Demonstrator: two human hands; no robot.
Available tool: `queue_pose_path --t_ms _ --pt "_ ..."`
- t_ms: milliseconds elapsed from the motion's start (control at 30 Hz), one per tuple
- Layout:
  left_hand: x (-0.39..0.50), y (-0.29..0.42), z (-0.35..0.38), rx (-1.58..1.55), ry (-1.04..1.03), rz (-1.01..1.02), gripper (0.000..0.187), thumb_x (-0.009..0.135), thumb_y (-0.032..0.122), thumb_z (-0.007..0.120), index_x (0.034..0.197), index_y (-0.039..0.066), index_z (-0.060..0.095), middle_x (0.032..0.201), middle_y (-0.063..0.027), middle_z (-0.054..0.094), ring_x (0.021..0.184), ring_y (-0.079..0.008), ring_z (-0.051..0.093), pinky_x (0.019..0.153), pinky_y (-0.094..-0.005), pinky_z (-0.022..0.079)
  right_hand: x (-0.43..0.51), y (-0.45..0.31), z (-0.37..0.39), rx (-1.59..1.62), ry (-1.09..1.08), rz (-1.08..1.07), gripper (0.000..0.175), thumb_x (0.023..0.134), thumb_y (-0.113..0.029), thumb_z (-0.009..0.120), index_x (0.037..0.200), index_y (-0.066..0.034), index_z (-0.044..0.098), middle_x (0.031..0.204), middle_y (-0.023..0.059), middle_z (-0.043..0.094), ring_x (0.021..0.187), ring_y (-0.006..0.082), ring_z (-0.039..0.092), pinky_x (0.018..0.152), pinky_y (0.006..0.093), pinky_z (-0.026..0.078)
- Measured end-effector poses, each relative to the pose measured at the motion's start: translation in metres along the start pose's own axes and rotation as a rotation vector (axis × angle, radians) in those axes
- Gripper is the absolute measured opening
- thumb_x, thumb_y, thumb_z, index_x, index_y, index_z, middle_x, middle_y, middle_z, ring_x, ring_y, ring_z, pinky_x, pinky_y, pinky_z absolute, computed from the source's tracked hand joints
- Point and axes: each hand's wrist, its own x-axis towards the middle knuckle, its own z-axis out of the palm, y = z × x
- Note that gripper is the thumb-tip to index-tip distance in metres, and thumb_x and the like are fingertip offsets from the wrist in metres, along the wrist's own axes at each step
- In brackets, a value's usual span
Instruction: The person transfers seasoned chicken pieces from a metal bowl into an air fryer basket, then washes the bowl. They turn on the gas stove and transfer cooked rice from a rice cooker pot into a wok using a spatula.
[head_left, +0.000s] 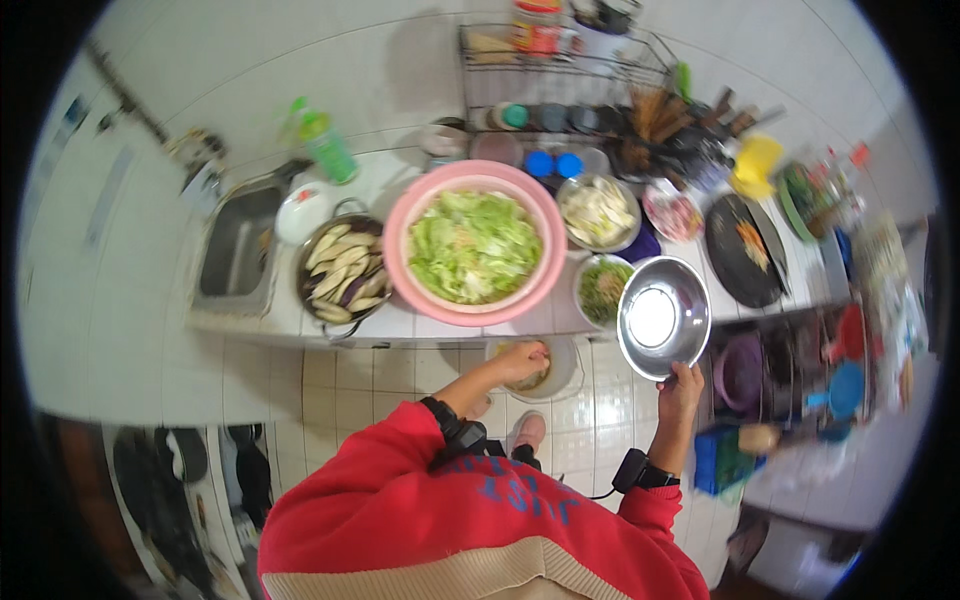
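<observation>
A shiny stainless-steel bowl (686, 330) is tilted up in my right hand (681, 384), which grips its near rim beside the counter's front edge. My left hand (523, 361) is over a pale bucket (568, 371) on the floor, its fingers curled in. Whether anything is between those fingers is too blurred to tell. On the counter, a pink basin (401, 281) holds torn lettuce leaves (476, 247). Close to the steel bowl stands a white bowl of chopped greens (600, 289), partly hidden behind it.
Left of the basin are a pot of eggplant pieces (341, 262), a white plate (300, 217) and the sink (238, 240). At right lie a bowl of pale slices (598, 212), a plate of meat (673, 212), a round chopping board (731, 255) and a cleaver (766, 240).
</observation>
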Motion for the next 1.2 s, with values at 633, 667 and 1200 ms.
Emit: queue_pose_path --t_ms 633,667,1200 --pt "-0.172 0.060 -0.261 -0.552 0.711 0.699 0.074 0.089 0.031 0.062 0.147 0.007 0.022 0.135 -0.0075 0.041 0.112 -0.0165 0.047 0.088 -0.0327 0.045 -0.044 0.136 0.485 -0.430 -0.924 0.018 0.012 0.089 -0.009 0.054 0.089 0.0019 0.059 0.082 0.0088 0.062 0.071 0.0180 0.059 0.062 0.0264 0.048" --pt "-0.178 0.055 -0.271 -0.504 0.734 0.583 0.067 0.089 0.026 0.060 0.144 0.007 0.027 0.128 -0.0074 0.044 0.105 -0.0151 0.050 0.080 -0.0305 0.047 -0.050 0.142 0.501 -0.997 -1.000 -0.619 0.026 0.093 -0.020 0.054 0.094 0.0048 0.061 0.087 0.0104 0.064 0.074 0.0190 0.059 0.067 0.0282 0.047" --pt "-0.284 -0.015 -0.276 -0.122 1.040 0.360 0.020 0.070 0.017 0.069 0.073 -0.002 0.062 0.067 -0.0048 0.061 0.064 -0.0126 0.059 0.061 -0.0290 0.048 0.030 0.207 0.571 -1.222 -1.037 -0.950 0.059 0.091 -0.045 0.054 0.063 0.0063 0.055 0.051 0.0093 0.050 0.046 0.0182 0.051 0.045 0.0334 0.041"
